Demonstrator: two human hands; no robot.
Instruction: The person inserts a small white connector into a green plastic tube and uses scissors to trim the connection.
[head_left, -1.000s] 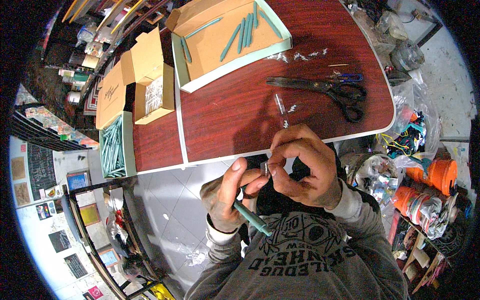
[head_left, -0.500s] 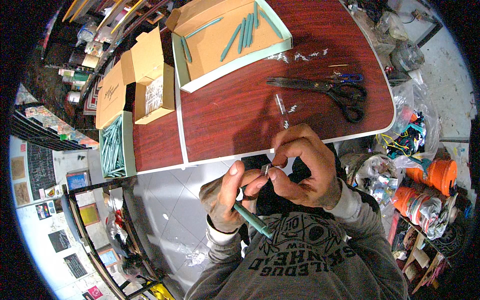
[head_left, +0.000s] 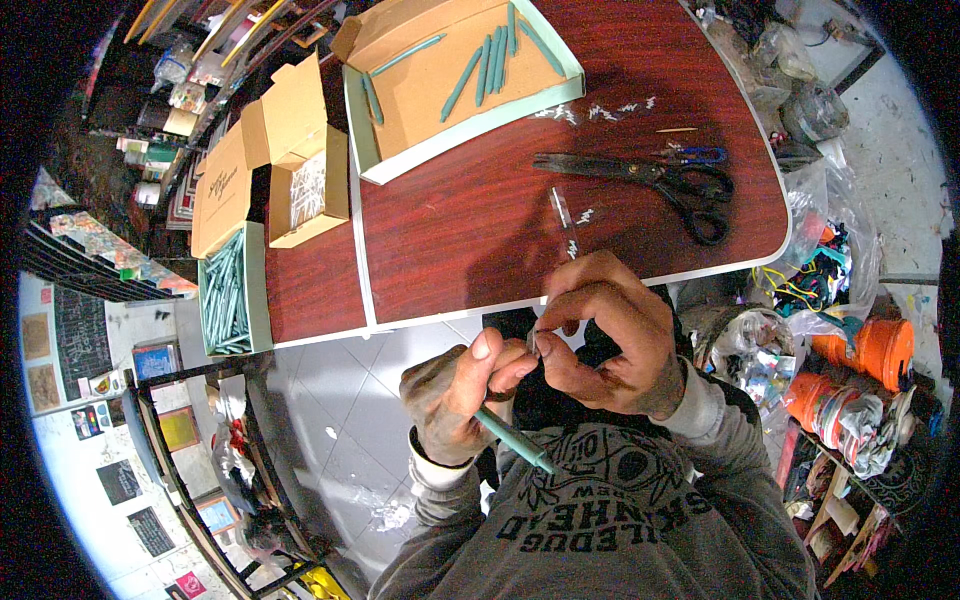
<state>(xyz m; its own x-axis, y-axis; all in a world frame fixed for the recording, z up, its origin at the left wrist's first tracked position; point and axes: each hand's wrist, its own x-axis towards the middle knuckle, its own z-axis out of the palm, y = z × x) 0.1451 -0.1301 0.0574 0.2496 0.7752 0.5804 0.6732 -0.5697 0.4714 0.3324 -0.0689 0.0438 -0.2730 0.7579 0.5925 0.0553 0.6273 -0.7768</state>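
In front of my chest, my left hand (head_left: 450, 400) is closed around a dull green pen (head_left: 515, 440), whose lower end sticks out toward my shirt. My left fingertips meet those of my right hand (head_left: 620, 345). Between the right thumb and forefinger is a small pale, see-through piece (head_left: 533, 342), mostly hidden by the fingers. Whether it touches the pen cannot be made out. Beyond the hands, a clear narrow strip (head_left: 560, 207) lies on the dark red table (head_left: 440, 240) beside small white scraps (head_left: 585, 216).
Large black scissors (head_left: 660, 178) and a blue-handled small tool (head_left: 700, 156) lie at the right. A shallow box (head_left: 470, 130) holds several green pens; another box (head_left: 262, 310) is full of them. A carton (head_left: 308, 232) holds thin white pieces. Orange buckets (head_left: 885, 350) stand beyond the table's right.
My left hand has shifted slightly, with the pen's lower end moving a little right. The small piece has turned and shows less between the fingertips. The table's contents look unchanged.
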